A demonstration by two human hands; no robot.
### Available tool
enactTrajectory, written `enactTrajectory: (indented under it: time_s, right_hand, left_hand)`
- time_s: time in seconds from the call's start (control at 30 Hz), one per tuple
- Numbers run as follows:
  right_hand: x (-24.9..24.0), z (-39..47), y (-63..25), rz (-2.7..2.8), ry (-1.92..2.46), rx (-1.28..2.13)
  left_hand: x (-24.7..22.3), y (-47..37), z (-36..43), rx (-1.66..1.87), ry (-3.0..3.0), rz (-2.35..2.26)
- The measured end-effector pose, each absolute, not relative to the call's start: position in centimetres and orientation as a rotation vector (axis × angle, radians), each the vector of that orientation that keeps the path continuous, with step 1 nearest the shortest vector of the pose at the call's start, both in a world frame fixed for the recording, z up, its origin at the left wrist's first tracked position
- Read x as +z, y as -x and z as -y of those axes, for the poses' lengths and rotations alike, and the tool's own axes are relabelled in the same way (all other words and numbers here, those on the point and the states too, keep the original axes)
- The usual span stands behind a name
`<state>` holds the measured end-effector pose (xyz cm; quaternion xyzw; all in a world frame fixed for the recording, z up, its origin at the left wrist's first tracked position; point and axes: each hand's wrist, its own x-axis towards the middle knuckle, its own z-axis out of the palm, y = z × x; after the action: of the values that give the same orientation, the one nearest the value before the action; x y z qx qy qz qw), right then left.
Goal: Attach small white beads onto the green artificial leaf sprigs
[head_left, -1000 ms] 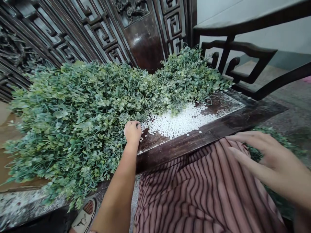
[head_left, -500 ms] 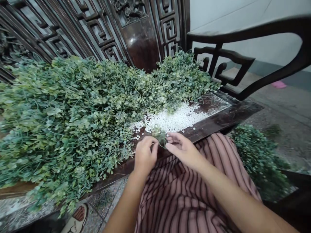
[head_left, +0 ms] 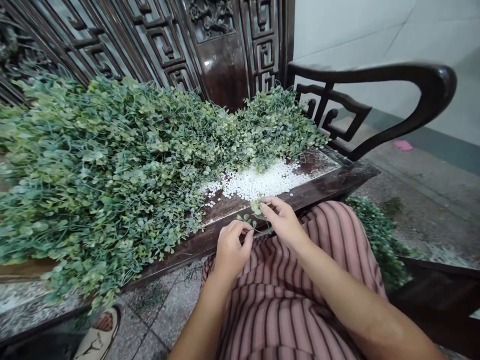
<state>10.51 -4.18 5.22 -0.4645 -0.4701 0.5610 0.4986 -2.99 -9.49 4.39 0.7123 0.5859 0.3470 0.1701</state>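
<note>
Both my hands meet over the front edge of a dark wooden bench (head_left: 326, 186). Between them is a small artificial leaf sprig (head_left: 256, 207) with round green leaves and a thin stem. My left hand (head_left: 234, 246) pinches the sprig's lower stem between thumb and forefinger. Higher up, the thumb and fingers of my right hand (head_left: 284, 221) are closed on its pale leaves. Just behind my hands lies a spread pile of small white plastic pieces (head_left: 258, 183). A large heap of artificial greenery (head_left: 123, 150) covers the bench to the left and back.
The bench has a carved backrest (head_left: 221, 65) and a curved armrest (head_left: 431, 95) at right. More greenery (head_left: 378, 240) is low on my right. Striped cloth (head_left: 285, 310) covers my lap. A sandalled foot (head_left: 99, 335) and a pink item (head_left: 402, 145) are on the floor.
The view has shifted a little. My hands have moved slightly apart in height, the left one lower, and the sprig between them shows more plainly, with its stem drawn out.
</note>
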Motion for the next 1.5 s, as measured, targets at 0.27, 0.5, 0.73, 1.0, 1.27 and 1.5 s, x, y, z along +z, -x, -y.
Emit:
enactTrajectory:
  time_s: [0.27,0.5,0.73,1.0,1.27,1.5]
  right_hand:
    - [6.1,2.9,-10.2,1.157,1.152,1.387]
    - [4.8,1.9,-9.8,1.426,1.227,1.226]
    - [3.6,0.1,-11.8,1.529,1.286,1.304]
    - [1.3,0.1,-11.9,1.642,1.187,1.531]
    - [0.8,-0.4,-11.7,1.512,1.204,1.565]
    - [1.7,1.2,-10.6,1.484,1.234,1.464]
  left_hand:
    - [5.0,4.1,8.2,1.279,-1.542,-1.628]
    - [4.9,3.9,5.9,1.237,-1.425,-1.684]
    - [2.3,5.2,2.9,0.921,-1.645,-2.031]
    - [0.6,5.1,0.5,0.672,-1.732,-2.200]
    - [-0.1,6.1,-2.2,0.859,-1.602,-2.149]
    - [1.7,4.3,1.5,1.224,-0.924,-1.681]
